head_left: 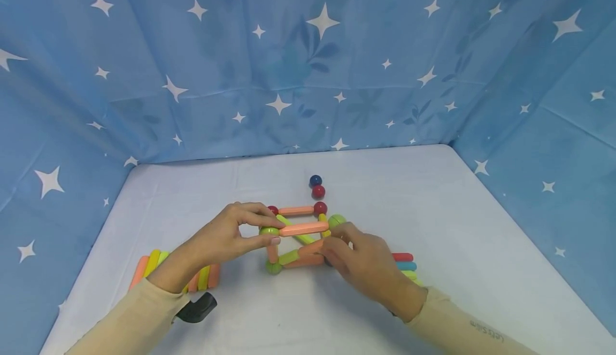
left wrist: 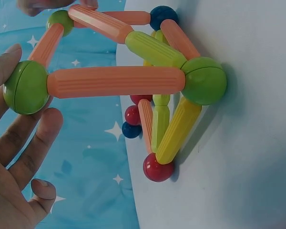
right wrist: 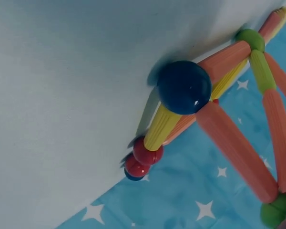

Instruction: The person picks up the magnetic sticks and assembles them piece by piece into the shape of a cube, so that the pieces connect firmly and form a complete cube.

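Note:
A frame of magnetic rods and balls stands on the table, with red balls [head_left: 320, 208] at its far side. My left hand [head_left: 236, 232] grips a raised green ball [left wrist: 26, 88] at the frame's upper left corner. From that ball an orange rod [head_left: 304, 229] runs across to another raised green ball [head_left: 337, 220] beside my right hand [head_left: 363, 261]. My right fingers pinch the upper end of a slanting orange rod [left wrist: 102, 24], joined to a lime rod [left wrist: 155, 48] rising from a lower green ball [left wrist: 205, 81]. A blue ball [right wrist: 184, 87] forms the lower right corner.
Loose blue [head_left: 315, 180] and red [head_left: 318, 192] balls lie behind the frame. Orange and yellow rods [head_left: 153, 262] lie in rows by my left forearm. Red, blue and lime rods [head_left: 405, 265] lie beyond my right hand. A blue starry curtain [head_left: 279, 77] surrounds the table.

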A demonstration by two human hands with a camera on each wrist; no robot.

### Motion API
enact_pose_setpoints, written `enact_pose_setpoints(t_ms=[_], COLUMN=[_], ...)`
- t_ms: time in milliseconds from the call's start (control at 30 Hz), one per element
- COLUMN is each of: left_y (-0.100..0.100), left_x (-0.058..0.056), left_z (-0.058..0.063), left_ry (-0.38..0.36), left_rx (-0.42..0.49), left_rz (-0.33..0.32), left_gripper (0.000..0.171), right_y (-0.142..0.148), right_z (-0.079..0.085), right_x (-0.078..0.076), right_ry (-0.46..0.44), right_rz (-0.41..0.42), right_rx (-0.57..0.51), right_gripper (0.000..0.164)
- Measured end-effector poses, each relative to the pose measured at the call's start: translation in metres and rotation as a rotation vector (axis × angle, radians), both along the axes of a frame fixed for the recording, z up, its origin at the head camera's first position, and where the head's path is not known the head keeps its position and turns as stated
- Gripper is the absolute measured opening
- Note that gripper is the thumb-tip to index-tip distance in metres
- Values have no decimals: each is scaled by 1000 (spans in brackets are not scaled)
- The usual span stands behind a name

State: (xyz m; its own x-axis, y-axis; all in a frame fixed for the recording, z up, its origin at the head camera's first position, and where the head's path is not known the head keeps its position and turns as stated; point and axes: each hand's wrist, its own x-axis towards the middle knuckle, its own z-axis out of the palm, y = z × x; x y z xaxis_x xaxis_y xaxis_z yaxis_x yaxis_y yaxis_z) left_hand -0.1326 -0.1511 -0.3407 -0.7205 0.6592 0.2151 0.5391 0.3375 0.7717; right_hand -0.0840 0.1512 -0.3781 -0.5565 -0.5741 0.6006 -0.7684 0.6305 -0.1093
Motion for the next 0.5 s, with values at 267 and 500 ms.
enact_pose_setpoints(t_ms=[267,500], left_y=[0,0], left_x=[-1,-1], left_z=[0,0], left_ry=[0,-28], left_rx=[-13,-19], left_rz=[1,10], left_gripper=[23,24], right_y=[13,15], right_z=[1,3], right_x=[-13,-20], right_ry=[-114,-466], right_rz=[-159,-223], right_rx=[-152,-216], right_gripper=[74,78])
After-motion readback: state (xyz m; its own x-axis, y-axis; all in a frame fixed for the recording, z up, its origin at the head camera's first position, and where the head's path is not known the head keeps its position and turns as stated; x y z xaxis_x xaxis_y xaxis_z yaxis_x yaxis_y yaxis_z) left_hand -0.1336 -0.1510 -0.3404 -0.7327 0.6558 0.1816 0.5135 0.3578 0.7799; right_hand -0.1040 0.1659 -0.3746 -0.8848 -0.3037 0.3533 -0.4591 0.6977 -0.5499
